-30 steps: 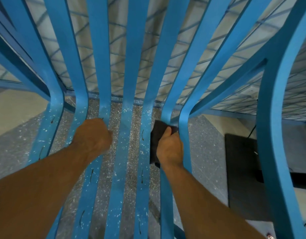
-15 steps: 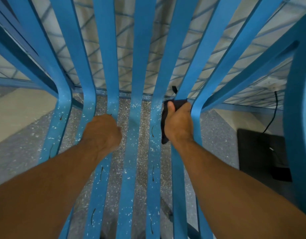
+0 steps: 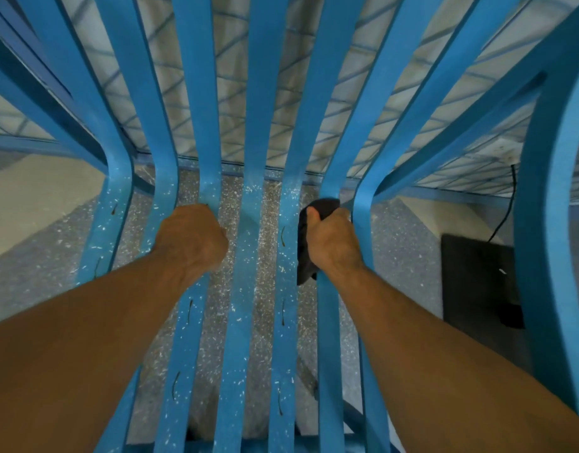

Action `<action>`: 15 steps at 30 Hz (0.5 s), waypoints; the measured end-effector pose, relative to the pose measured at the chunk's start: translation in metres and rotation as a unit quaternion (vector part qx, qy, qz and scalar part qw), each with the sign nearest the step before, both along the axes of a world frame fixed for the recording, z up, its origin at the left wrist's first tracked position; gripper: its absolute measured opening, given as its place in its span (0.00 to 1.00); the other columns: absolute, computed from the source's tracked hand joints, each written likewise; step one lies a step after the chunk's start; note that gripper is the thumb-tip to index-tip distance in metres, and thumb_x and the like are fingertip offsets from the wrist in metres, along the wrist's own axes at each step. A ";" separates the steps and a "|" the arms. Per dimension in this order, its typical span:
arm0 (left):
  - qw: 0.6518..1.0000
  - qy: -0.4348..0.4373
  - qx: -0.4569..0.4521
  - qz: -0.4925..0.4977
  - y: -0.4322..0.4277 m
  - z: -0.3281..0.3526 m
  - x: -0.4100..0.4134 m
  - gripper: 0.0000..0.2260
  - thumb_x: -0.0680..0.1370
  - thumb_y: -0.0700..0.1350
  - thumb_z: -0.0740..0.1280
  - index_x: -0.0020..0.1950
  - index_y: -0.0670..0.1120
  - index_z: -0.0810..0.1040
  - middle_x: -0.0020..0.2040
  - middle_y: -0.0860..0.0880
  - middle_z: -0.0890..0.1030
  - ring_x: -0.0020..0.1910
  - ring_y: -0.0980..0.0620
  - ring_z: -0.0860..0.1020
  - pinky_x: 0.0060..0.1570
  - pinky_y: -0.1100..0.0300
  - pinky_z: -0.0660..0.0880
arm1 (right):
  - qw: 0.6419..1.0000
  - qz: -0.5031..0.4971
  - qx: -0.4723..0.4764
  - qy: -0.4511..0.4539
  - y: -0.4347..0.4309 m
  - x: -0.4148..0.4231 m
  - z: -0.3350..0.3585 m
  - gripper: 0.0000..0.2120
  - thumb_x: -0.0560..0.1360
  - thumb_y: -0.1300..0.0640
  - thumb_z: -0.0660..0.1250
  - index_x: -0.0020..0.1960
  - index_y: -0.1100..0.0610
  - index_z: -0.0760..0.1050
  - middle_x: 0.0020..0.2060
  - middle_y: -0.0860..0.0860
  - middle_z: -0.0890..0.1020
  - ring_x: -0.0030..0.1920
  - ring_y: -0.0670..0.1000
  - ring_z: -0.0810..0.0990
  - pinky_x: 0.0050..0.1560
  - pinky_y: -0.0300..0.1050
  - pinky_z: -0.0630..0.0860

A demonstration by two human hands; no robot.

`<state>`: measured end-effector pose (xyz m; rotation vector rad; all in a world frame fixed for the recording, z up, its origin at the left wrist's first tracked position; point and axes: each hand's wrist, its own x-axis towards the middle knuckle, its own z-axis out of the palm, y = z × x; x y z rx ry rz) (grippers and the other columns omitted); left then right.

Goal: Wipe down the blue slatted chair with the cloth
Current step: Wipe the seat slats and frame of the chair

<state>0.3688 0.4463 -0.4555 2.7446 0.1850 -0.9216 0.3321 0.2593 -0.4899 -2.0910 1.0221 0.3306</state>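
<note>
Below, speckled floor point(image 3: 405, 250) under blue chair point(image 3: 196, 93).

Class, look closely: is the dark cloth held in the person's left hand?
No: the right hand grips the dark cloth; the left hand holds a blue slat.

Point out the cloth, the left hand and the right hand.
cloth point(image 3: 301, 250): head view, dark fold left of the thumb.
left hand point(image 3: 191, 241): head view, back of the fist round a slat point(image 3: 209, 188).
right hand point(image 3: 333, 243): head view, back of the hand.
</note>
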 end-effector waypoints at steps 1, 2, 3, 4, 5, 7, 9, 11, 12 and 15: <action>1.000 -0.002 -0.007 -0.001 0.000 0.001 0.000 0.11 0.78 0.42 0.67 0.38 0.38 0.74 0.35 0.45 0.75 0.30 0.50 0.74 0.23 0.61 0.67 | 1.000 -0.001 -0.017 0.007 0.004 -0.009 0.001 0.22 0.80 0.41 0.58 0.63 0.58 0.66 0.45 0.51 0.75 0.43 0.52 0.76 0.41 0.46 0.73; 1.000 -0.006 -0.012 -0.004 0.001 0.001 0.001 0.10 0.78 0.42 0.67 0.40 0.37 0.75 0.36 0.45 0.76 0.32 0.49 0.75 0.25 0.60 0.68 | 0.999 0.003 -0.041 0.014 0.008 -0.019 0.003 0.23 0.81 0.41 0.58 0.63 0.59 0.66 0.45 0.51 0.75 0.43 0.54 0.76 0.42 0.46 0.72; 1.000 -0.011 -0.017 -0.009 0.001 0.002 0.001 0.09 0.78 0.42 0.67 0.42 0.37 0.75 0.38 0.45 0.76 0.35 0.47 0.76 0.29 0.59 0.71 | 0.998 0.009 -0.062 0.024 0.013 -0.032 0.005 0.23 0.81 0.41 0.57 0.63 0.59 0.66 0.46 0.52 0.74 0.44 0.55 0.76 0.42 0.45 0.70; 1.000 -0.012 -0.019 -0.014 0.001 0.002 0.001 0.09 0.78 0.42 0.67 0.44 0.37 0.75 0.40 0.45 0.76 0.38 0.46 0.77 0.32 0.58 0.71 | 0.997 0.015 -0.076 0.030 0.017 -0.047 0.008 0.23 0.81 0.41 0.57 0.63 0.59 0.66 0.45 0.52 0.75 0.45 0.57 0.77 0.42 0.45 0.69; 1.000 -0.012 -0.020 -0.018 0.001 0.003 0.001 0.08 0.78 0.42 0.67 0.44 0.38 0.74 0.39 0.45 0.75 0.38 0.46 0.76 0.34 0.57 0.71 | 0.996 0.020 -0.077 0.032 0.022 -0.066 0.009 0.21 0.81 0.41 0.57 0.62 0.58 0.66 0.45 0.50 0.75 0.44 0.56 0.78 0.41 0.44 0.70; 1.000 -0.004 -0.019 -0.020 0.002 0.003 0.001 0.09 0.78 0.41 0.68 0.41 0.37 0.73 0.38 0.44 0.74 0.36 0.47 0.74 0.30 0.56 0.71 | 0.998 0.018 -0.057 0.028 0.031 -0.106 0.014 0.16 0.80 0.41 0.58 0.58 0.53 0.66 0.43 0.48 0.76 0.41 0.52 0.78 0.38 0.46 0.76; 1.000 0.000 -0.015 -0.022 0.003 0.001 0.001 0.10 0.78 0.42 0.68 0.42 0.36 0.74 0.41 0.42 0.77 0.37 0.46 0.76 0.28 0.58 0.70 | 0.999 0.010 -0.041 0.030 0.039 -0.132 0.020 0.13 0.80 0.42 0.58 0.55 0.51 0.64 0.41 0.47 0.76 0.40 0.50 0.79 0.39 0.48 0.80; 1.000 -0.005 -0.016 -0.023 0.004 0.000 0.000 0.11 0.78 0.43 0.68 0.50 0.34 0.76 0.46 0.41 0.78 0.42 0.44 0.78 0.31 0.57 0.71 | 0.998 0.017 -0.047 0.042 0.040 -0.135 0.020 0.12 0.81 0.43 0.58 0.53 0.51 0.63 0.38 0.45 0.73 0.37 0.48 0.77 0.36 0.46 0.78; 1.000 -0.006 -0.018 -0.021 0.004 0.000 0.000 0.12 0.79 0.43 0.68 0.53 0.34 0.76 0.47 0.41 0.78 0.42 0.44 0.77 0.31 0.57 0.70 | 0.997 0.023 -0.050 0.047 0.037 -0.127 0.020 0.13 0.81 0.42 0.58 0.53 0.51 0.63 0.37 0.45 0.73 0.35 0.46 0.75 0.34 0.44 0.75; 1.000 -0.008 -0.022 -0.015 0.004 -0.003 0.001 0.11 0.79 0.42 0.67 0.54 0.35 0.76 0.41 0.44 0.74 0.34 0.49 0.72 0.27 0.59 0.68 | 0.997 0.035 -0.054 0.040 0.026 -0.086 0.017 0.15 0.81 0.42 0.57 0.52 0.54 0.63 0.35 0.46 0.71 0.32 0.43 0.70 0.27 0.39 0.65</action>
